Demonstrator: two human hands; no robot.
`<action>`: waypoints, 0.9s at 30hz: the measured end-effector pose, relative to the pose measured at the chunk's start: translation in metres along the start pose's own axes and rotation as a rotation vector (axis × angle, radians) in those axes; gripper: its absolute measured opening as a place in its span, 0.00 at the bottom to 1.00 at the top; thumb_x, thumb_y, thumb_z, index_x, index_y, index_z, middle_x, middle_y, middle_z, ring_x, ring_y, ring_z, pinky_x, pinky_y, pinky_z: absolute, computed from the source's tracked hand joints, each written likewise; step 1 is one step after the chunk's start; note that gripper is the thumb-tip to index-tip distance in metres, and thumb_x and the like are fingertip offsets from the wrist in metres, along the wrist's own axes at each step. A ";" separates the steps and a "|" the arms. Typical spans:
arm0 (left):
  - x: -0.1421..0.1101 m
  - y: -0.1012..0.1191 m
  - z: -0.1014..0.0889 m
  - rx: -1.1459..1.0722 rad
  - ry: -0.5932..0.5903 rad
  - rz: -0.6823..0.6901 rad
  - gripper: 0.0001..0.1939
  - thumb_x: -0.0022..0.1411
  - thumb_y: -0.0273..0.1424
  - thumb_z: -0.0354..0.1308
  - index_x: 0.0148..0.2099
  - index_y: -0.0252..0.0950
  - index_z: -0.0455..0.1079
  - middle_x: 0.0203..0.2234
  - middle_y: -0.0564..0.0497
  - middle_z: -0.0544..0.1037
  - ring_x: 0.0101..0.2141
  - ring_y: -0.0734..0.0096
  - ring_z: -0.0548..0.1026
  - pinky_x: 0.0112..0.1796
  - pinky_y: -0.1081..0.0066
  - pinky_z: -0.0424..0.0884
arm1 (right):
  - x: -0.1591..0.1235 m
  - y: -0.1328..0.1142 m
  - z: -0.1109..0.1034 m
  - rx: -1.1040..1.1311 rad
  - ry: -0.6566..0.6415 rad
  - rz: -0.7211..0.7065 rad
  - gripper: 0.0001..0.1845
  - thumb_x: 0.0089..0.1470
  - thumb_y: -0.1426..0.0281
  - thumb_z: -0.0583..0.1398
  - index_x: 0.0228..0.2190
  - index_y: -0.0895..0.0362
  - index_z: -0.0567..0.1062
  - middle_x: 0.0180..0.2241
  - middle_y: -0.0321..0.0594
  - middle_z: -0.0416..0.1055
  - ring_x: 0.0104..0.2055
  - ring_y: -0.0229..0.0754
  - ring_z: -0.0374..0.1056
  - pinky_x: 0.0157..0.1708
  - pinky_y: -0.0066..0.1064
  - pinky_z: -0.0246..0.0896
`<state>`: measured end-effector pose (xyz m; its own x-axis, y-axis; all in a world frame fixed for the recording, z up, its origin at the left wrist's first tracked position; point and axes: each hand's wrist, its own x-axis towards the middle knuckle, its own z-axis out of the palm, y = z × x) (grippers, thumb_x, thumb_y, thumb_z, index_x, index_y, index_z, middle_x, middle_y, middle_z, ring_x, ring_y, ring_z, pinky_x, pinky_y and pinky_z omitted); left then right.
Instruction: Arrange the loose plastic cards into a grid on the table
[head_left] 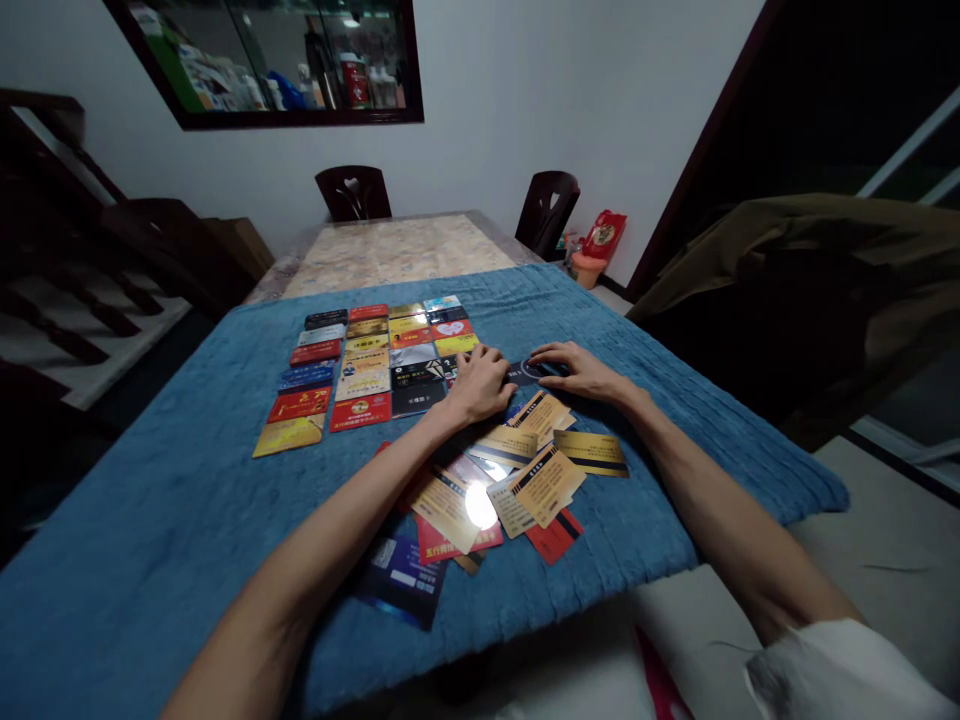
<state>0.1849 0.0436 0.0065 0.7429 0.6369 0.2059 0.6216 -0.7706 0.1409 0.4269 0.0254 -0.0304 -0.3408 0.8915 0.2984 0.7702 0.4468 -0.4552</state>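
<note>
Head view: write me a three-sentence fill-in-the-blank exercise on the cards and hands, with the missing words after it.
1. The cloth under the grid of cards is coloured ____.
2. The grid of cards has ____ columns.
3. The left hand is at the ____ side of the grid of cards (left or right).

Missing words: blue; four; right.

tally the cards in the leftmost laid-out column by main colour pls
black card: 1
silver card: 1
red cards: 2
blue card: 1
gold card: 1
total: 6
</note>
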 end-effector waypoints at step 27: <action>-0.093 -0.013 -0.031 -0.105 -0.148 0.300 0.08 0.66 0.31 0.59 0.47 0.38 0.74 0.50 0.45 0.78 0.59 0.50 0.62 0.54 0.50 0.58 | -0.007 -0.095 0.003 0.100 -0.094 -0.221 0.06 0.56 0.66 0.64 0.33 0.55 0.81 0.32 0.42 0.74 0.42 0.47 0.65 0.45 0.40 0.60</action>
<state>0.0999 -0.0065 0.0159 0.9213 0.3726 0.1116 0.3471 -0.9171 0.1962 0.3549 -0.0232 0.0083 -0.5473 0.7723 0.3226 0.6160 0.6326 -0.4694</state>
